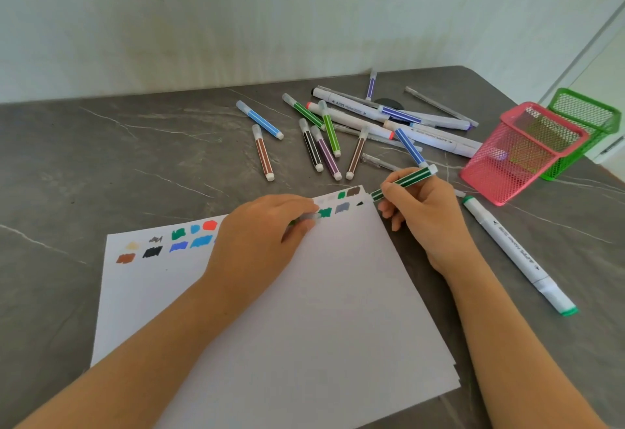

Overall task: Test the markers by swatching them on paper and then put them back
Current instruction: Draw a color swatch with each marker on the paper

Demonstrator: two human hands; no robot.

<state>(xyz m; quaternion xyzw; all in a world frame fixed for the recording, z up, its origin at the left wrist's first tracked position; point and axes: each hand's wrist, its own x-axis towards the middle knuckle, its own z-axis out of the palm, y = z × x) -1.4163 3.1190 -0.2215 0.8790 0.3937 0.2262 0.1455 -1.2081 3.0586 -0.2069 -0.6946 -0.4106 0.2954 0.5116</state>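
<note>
My right hand (422, 212) grips a dark green striped marker (406, 181), its tip over the top right corner of the white paper (304, 310). My left hand (260, 236) rests on the paper and pinches the marker's clear cap (313, 216) beside a fresh green swatch (325, 213). Two rows of colour swatches (179, 241) run along the paper's top edge. Several capped markers (324, 137) lie scattered on the table beyond the paper.
A pink mesh holder (517, 154) and a green mesh holder (588, 124) stand at the right, the pink one tilted. A long white marker with a green cap (517, 252) lies right of my right hand. The grey marbled table (101, 158) meets a pale wall behind.
</note>
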